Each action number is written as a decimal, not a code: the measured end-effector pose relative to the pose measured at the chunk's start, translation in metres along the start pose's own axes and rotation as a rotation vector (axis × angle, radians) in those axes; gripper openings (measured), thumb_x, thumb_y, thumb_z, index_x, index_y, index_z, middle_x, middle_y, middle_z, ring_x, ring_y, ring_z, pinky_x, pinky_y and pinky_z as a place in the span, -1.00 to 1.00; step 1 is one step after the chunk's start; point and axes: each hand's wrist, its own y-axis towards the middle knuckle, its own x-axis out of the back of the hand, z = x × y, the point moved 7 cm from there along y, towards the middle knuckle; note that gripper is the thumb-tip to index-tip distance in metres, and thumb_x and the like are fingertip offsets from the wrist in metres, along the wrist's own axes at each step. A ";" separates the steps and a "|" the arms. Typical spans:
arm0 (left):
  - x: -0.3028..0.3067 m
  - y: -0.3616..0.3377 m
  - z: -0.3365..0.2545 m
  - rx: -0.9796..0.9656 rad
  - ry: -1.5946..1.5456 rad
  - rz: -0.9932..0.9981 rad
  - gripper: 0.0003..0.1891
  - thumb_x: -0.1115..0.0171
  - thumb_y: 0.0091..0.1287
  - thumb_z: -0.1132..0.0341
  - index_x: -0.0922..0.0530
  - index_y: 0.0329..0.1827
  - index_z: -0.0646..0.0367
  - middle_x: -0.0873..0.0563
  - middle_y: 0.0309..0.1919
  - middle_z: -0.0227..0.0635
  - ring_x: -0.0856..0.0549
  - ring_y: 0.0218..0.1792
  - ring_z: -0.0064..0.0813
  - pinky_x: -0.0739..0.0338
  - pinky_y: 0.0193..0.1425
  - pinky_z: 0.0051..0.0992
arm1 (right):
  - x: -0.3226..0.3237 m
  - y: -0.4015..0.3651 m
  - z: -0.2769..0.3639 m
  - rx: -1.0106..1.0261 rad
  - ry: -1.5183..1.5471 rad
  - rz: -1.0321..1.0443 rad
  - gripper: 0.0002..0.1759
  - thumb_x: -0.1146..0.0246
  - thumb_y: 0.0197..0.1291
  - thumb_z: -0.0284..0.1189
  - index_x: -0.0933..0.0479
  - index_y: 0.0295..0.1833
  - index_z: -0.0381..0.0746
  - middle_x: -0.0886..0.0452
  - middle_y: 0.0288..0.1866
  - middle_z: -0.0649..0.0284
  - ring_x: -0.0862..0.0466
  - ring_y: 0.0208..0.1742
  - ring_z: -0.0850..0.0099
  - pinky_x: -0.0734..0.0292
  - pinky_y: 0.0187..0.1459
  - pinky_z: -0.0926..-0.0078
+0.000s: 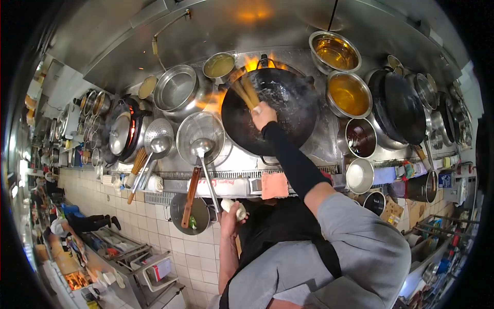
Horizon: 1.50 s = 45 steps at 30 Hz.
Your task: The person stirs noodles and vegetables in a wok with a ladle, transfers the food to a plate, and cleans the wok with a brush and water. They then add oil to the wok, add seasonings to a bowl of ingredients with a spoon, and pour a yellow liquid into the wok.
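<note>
My right hand (264, 115), at the end of a black sleeve, is closed round a bamboo wok brush (246, 92). The brush's bristle end is over the upper left part of a large black wok (278, 129), which looks wet and steams. Orange flames (257, 63) rise behind the wok's far rim. Low by the stove's front edge, my left hand (231, 224) is closed on a folded white cloth (234, 209). Beside that cloth, a ladle (203, 148) lies with its bowl over a round strainer (190, 129) and its handle pointing toward me.
Metal bowls of amber liquid (350, 93) and a pot of dark sauce (361, 138) stand right of the wok. Another wok (404, 105) is farther right. A perforated skimmer (157, 135) lies left. A pot (177, 213) hangs below the front edge. Another person (85, 225) works at far left.
</note>
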 end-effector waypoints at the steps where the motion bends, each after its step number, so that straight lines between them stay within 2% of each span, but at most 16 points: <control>1: 0.000 0.001 0.002 0.014 0.004 0.011 -0.60 -0.32 0.54 0.02 -0.60 -0.01 0.26 -0.75 -0.35 -0.26 -0.75 -0.47 -0.39 -0.58 -0.51 -0.49 | -0.002 -0.020 0.006 0.057 -0.020 0.120 -0.75 -0.31 0.28 -0.30 -0.60 -0.12 -0.28 -0.70 -0.28 -0.28 -0.73 -0.14 -0.29 -0.62 -0.09 -0.22; 4: -0.003 0.008 0.006 0.031 -0.003 0.034 -0.63 -0.30 0.56 0.03 -0.59 0.03 0.22 -0.74 -0.33 -0.28 -0.75 -0.47 -0.40 -0.57 -0.51 -0.50 | 0.042 -0.099 0.010 0.206 -0.017 0.427 -0.76 -0.31 0.27 -0.32 -0.63 -0.07 -0.25 -0.73 -0.25 -0.27 -0.75 -0.12 -0.25 -0.64 -0.09 -0.22; 8: -0.005 0.013 -0.001 0.008 0.008 0.022 -0.65 -0.29 0.57 0.05 -0.57 0.07 0.19 -0.75 -0.30 -0.30 -0.75 -0.46 -0.41 -0.58 -0.52 -0.49 | 0.122 -0.105 -0.007 0.215 -0.732 0.778 -0.77 -0.31 0.22 -0.40 -0.73 -0.10 -0.29 -0.79 -0.14 -0.13 -0.83 -0.09 -0.05 -0.73 -0.06 -0.04; 12: -0.015 0.017 -0.006 0.013 0.080 0.058 -0.66 -0.28 0.57 0.07 -0.56 0.08 0.19 -0.74 -0.30 -0.31 -0.76 -0.45 -0.44 -0.61 -0.50 -0.52 | 0.068 0.037 -0.028 0.234 -0.586 0.591 -0.75 -0.33 0.15 -0.44 -0.75 -0.11 -0.34 -0.80 -0.11 -0.17 -0.82 0.01 -0.07 -0.73 0.03 -0.01; 15: -0.034 0.015 -0.010 0.036 0.114 0.111 -0.67 -0.29 0.57 0.09 -0.55 0.08 0.19 -0.74 -0.30 -0.31 -0.76 -0.44 -0.44 -0.61 -0.47 -0.51 | 0.017 0.041 -0.025 0.149 -0.632 0.566 -0.73 -0.31 0.20 -0.41 -0.76 -0.10 -0.35 -0.78 -0.10 -0.23 -0.80 0.01 -0.14 -0.72 0.07 -0.04; 17: -0.038 0.015 -0.013 0.013 0.106 0.138 -0.66 -0.29 0.56 0.08 -0.55 0.08 0.19 -0.73 -0.30 -0.31 -0.76 -0.44 -0.43 -0.61 -0.47 -0.51 | 0.053 -0.020 0.007 0.096 -0.530 0.522 -0.74 -0.31 0.20 -0.40 -0.77 -0.10 -0.32 -0.78 -0.14 -0.21 -0.80 -0.01 -0.14 -0.73 0.05 -0.04; 20: -0.033 0.008 -0.017 -0.012 0.015 0.096 -0.62 -0.35 0.52 0.08 -0.55 0.12 0.21 -0.73 -0.29 -0.31 -0.76 -0.46 -0.43 -0.62 -0.49 -0.54 | 0.095 -0.077 -0.028 0.231 -0.537 0.634 -0.76 -0.31 0.19 -0.42 -0.76 -0.10 -0.28 -0.79 -0.17 -0.16 -0.82 -0.07 -0.12 -0.74 -0.02 -0.04; 22: -0.015 0.000 -0.008 -0.023 -0.035 0.027 -0.63 -0.35 0.52 0.09 -0.55 0.12 0.21 -0.74 -0.30 -0.29 -0.76 -0.47 -0.43 -0.62 -0.50 -0.55 | 0.145 -0.068 -0.032 0.315 -0.788 0.860 -0.76 -0.33 0.14 -0.42 -0.77 -0.10 -0.25 -0.78 -0.20 -0.18 -0.82 -0.10 -0.11 -0.74 -0.06 -0.05; 24: -0.007 -0.004 -0.005 -0.013 -0.049 0.000 -0.63 -0.35 0.52 0.10 -0.55 0.12 0.21 -0.75 -0.32 -0.27 -0.77 -0.47 -0.42 -0.61 -0.52 -0.55 | 0.181 -0.004 -0.010 0.330 -0.878 0.657 -0.74 -0.39 0.04 -0.39 -0.78 -0.14 -0.24 -0.79 -0.19 -0.18 -0.82 -0.09 -0.10 -0.75 -0.05 -0.02; 27: -0.007 -0.010 0.000 0.021 -0.021 -0.008 -0.63 -0.35 0.52 0.09 -0.55 0.12 0.20 -0.75 -0.32 -0.28 -0.77 -0.46 -0.43 -0.61 -0.51 -0.55 | 0.091 0.118 -0.067 0.513 -0.790 0.597 -0.78 -0.27 0.25 -0.34 -0.74 -0.09 -0.14 -0.79 -0.21 0.01 -0.81 -0.15 -0.02 -0.71 -0.08 0.03; 31: -0.024 -0.007 -0.010 0.022 0.060 0.093 -0.64 -0.35 0.53 0.09 -0.54 0.12 0.18 -0.75 -0.26 -0.33 -0.77 -0.44 -0.45 -0.62 -0.48 -0.55 | 0.018 0.050 -0.025 0.405 -0.658 0.579 -0.81 -0.26 0.27 -0.34 -0.71 -0.15 -0.20 -0.77 -0.22 -0.07 -0.79 -0.11 -0.10 -0.68 -0.06 -0.07; 32: -0.022 -0.006 -0.010 0.015 0.049 0.079 -0.64 -0.35 0.53 0.10 -0.54 0.12 0.18 -0.75 -0.26 -0.32 -0.77 -0.44 -0.45 -0.62 -0.48 -0.55 | 0.041 0.014 -0.001 0.334 -0.559 0.494 -0.81 -0.26 0.27 -0.35 -0.71 -0.16 -0.20 -0.76 -0.23 -0.10 -0.79 -0.11 -0.11 -0.68 -0.05 -0.09; 36: 0.003 -0.013 -0.010 -0.045 -0.021 -0.026 -0.65 -0.35 0.52 0.13 -0.51 0.12 0.18 -0.75 -0.26 -0.29 -0.77 -0.45 -0.42 -0.61 -0.51 -0.55 | 0.114 -0.056 -0.006 0.341 -0.612 0.791 -0.70 -0.31 0.22 -0.38 -0.74 0.00 -0.28 -0.77 -0.20 -0.19 -0.82 -0.07 -0.07 -0.72 -0.02 -0.06; 39: 0.011 -0.019 -0.012 -0.088 -0.106 -0.052 -0.64 -0.36 0.51 0.13 -0.49 0.11 0.20 -0.74 -0.27 -0.25 -0.77 -0.47 -0.41 -0.61 -0.52 -0.56 | 0.146 0.008 -0.004 0.303 -0.741 0.664 -0.74 -0.33 0.15 -0.39 -0.76 -0.07 -0.22 -0.78 -0.17 -0.17 -0.81 -0.10 -0.13 -0.72 -0.01 -0.03; 42: -0.015 -0.011 -0.024 -0.089 -0.005 -0.003 -0.63 -0.39 0.49 0.13 -0.56 0.08 0.26 -0.74 -0.30 -0.27 -0.78 -0.45 -0.42 -0.61 -0.50 -0.55 | 0.077 0.091 -0.022 0.251 -0.730 0.571 -0.75 -0.33 0.09 -0.44 -0.78 -0.12 -0.26 -0.80 -0.21 -0.13 -0.84 -0.13 -0.05 -0.74 -0.02 0.03; 45: -0.055 0.004 -0.036 -0.177 0.085 0.136 -0.65 -0.40 0.45 0.20 -0.57 0.09 0.27 -0.75 -0.29 -0.29 -0.77 -0.44 -0.46 -0.60 -0.45 -0.53 | 0.029 0.017 0.026 0.313 -0.710 0.471 -0.80 -0.27 0.16 -0.44 -0.75 -0.21 -0.30 -0.79 -0.25 -0.14 -0.84 -0.15 -0.01 -0.75 -0.09 0.02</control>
